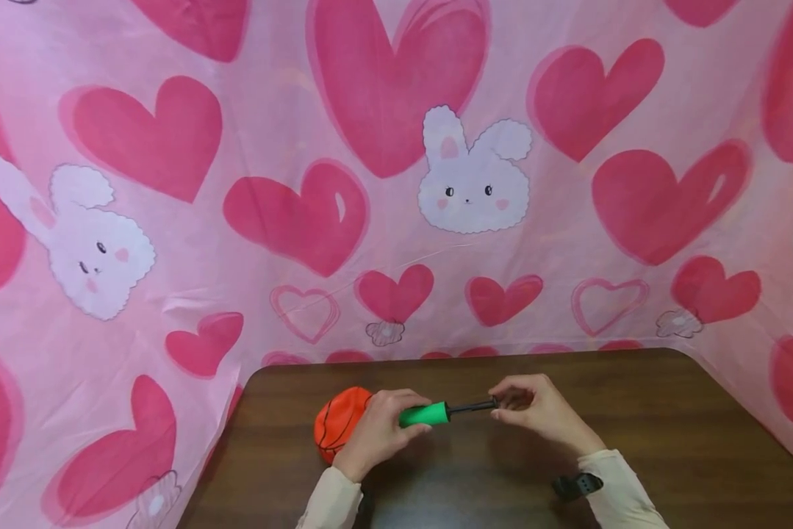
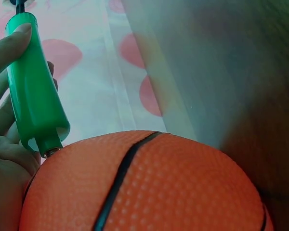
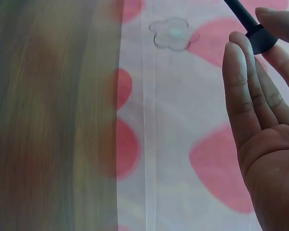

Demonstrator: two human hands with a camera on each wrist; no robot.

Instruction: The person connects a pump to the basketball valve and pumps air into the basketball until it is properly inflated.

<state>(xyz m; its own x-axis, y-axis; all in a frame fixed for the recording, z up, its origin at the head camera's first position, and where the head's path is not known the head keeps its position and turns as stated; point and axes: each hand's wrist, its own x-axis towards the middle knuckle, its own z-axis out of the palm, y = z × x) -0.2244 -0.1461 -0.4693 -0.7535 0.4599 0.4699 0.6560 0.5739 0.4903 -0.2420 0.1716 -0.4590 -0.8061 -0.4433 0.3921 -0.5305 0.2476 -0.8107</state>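
The left hand (image 1: 376, 433) curls around the green barrel of a small hand pump (image 1: 425, 415), its nozzle end touching an orange basketball (image 1: 338, 427) that lies on the dark wooden table (image 1: 667, 441). The right hand (image 1: 542, 411) pinches the pump's black handle (image 1: 485, 405) at the end of the drawn-out rod. No brand or writing is readable on the pump or ball. A pink heart-and-bunny cloth (image 1: 396, 184) hangs behind.

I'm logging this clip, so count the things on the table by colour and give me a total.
Orange: 1, the basketball, beside the left hand.
Green with black: 1, the pump, held by the left hand, its black handle pinched by the right hand.
Total: 2
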